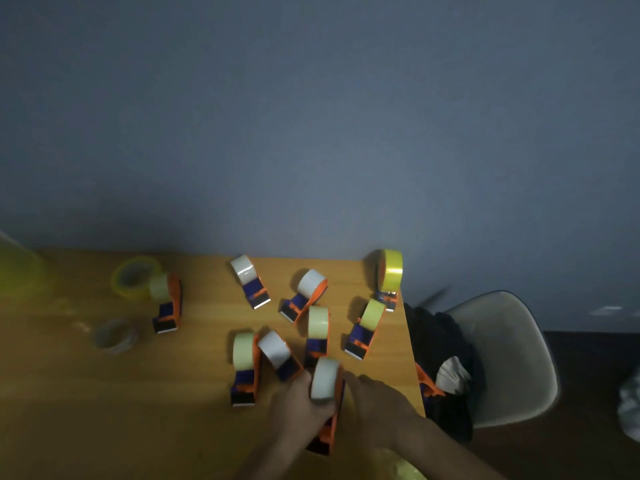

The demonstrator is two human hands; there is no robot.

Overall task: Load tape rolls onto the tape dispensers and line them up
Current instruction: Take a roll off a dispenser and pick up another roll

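A: Near the front edge of the yellow-brown wooden table [104, 393], head view: left hand [298, 403] grips a white tape roll [325, 378] sitting on an orange-and-blue plastic dispenser [329, 434]; right hand [377, 400] steadies the other side, fingers blurred.

B: Progress?

A: Eight loaded dispensers scattered, unaligned; two loose clear rolls [116, 336] far left; line-up looks mostly undone.

Both bare forearms reach in from the near edge and converge toward the middle. The left hand [299, 405] has its fingers curled round the left side of a white tape roll on an orange-and-blue plastic dispenser [325, 379]. The right hand [375, 398] lies knuckles up against the right side, its fingertips hidden.
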